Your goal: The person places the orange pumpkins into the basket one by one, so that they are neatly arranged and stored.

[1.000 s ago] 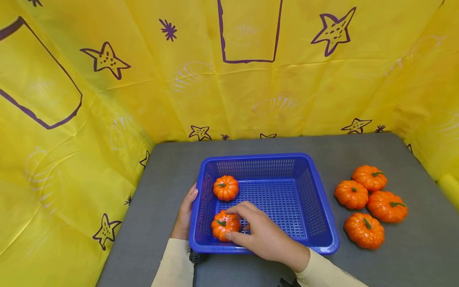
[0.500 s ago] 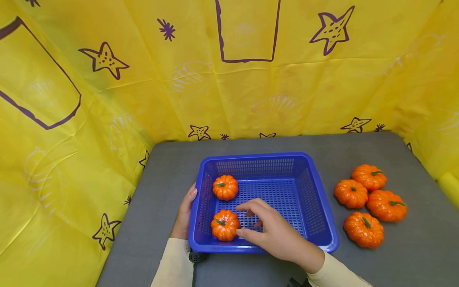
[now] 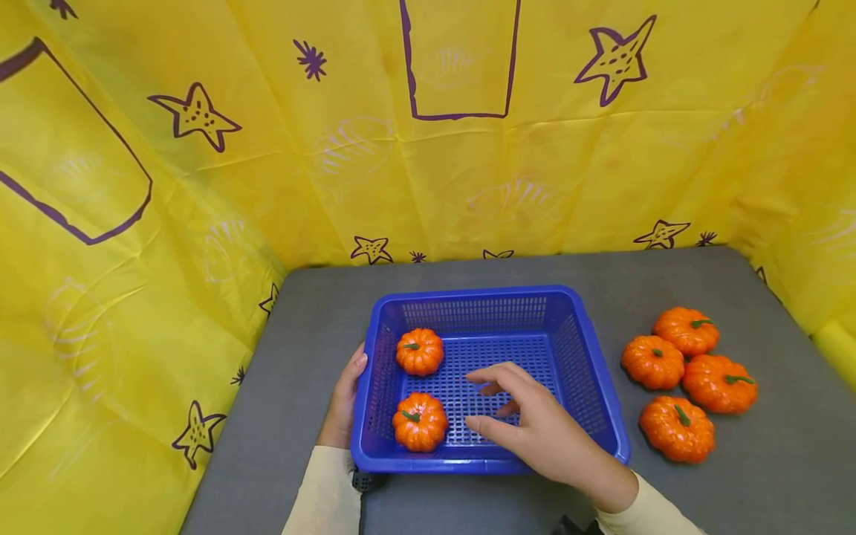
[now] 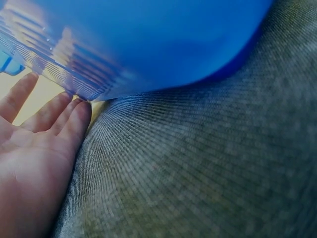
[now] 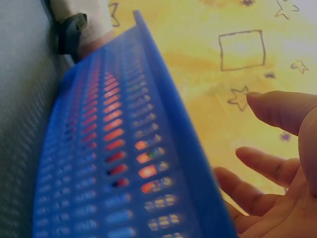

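A blue plastic basket with perforated walls sits on the grey table. Two small orange pumpkins with green stems are inside along its left side, the rear pumpkin and the front pumpkin. My left hand rests against the basket's outer left side; in the left wrist view its fairly straight fingers touch the wall. My right hand hovers over the basket's right-front part, thumb and fingers spread apart, holding nothing. The right wrist view shows the hand just beyond the basket rim.
Several more orange pumpkins lie clustered on the grey table to the right of the basket. A yellow cloth with purple starfish drawings hangs behind the table and along both sides.
My right hand has let go of the front pumpkin and moved to the right, away from it. That pumpkin stays in the basket's front left corner. The left hand has not moved.
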{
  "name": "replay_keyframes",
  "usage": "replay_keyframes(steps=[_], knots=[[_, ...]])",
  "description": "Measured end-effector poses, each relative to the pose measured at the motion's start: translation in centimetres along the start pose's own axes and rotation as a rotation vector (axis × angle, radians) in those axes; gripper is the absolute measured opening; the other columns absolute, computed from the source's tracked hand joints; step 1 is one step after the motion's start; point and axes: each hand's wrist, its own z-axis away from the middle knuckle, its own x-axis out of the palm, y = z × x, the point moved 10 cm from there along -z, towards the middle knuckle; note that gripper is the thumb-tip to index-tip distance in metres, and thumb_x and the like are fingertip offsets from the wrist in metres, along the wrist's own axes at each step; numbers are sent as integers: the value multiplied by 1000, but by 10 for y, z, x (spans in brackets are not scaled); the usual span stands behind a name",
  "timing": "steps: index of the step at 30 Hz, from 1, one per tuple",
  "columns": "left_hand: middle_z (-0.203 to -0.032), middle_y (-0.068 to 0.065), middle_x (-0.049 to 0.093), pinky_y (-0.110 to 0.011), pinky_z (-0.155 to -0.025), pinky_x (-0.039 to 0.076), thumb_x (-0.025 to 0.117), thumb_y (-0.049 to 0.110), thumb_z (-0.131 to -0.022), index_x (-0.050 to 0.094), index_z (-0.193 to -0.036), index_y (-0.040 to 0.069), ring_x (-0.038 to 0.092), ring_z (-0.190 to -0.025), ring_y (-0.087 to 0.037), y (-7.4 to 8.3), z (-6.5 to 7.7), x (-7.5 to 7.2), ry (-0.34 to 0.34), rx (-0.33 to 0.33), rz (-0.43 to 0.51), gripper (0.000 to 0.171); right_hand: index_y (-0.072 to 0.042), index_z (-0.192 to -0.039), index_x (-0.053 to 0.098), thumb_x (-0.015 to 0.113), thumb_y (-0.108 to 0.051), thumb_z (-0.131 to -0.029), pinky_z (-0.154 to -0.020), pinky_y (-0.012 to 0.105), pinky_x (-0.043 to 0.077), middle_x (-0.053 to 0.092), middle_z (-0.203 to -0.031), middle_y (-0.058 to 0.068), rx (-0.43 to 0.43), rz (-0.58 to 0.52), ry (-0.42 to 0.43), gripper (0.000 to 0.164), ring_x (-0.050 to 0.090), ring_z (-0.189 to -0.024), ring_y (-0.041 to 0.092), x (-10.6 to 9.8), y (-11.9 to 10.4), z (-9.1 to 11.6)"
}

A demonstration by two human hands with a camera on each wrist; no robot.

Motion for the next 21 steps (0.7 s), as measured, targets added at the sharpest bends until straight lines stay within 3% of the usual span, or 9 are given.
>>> replay_keyframes(steps=[10, 21], knots=[[-165, -16, 44, -50, -114, 46, 36, 37, -114, 27, -173, 18, 55, -138, -30, 2, -1, 3, -23, 20, 4, 62, -16, -139, 69, 83, -18, -99, -83, 36, 61, 66, -132, -3, -29, -2, 121, 42, 65, -113, 21, -33, -1, 10], [-165, -14, 45, -50, -114, 46, 36, 37, -113, 28, -173, 20, 55, -138, -30, 1, -1, 2, 2, 9, 11, 62, -15, -141, 68, 82, -10, -99, -84, 34, 61, 66, -135, 0, -8, 8, 176, 44, 65, -115, 19, -56, 6, 21]])
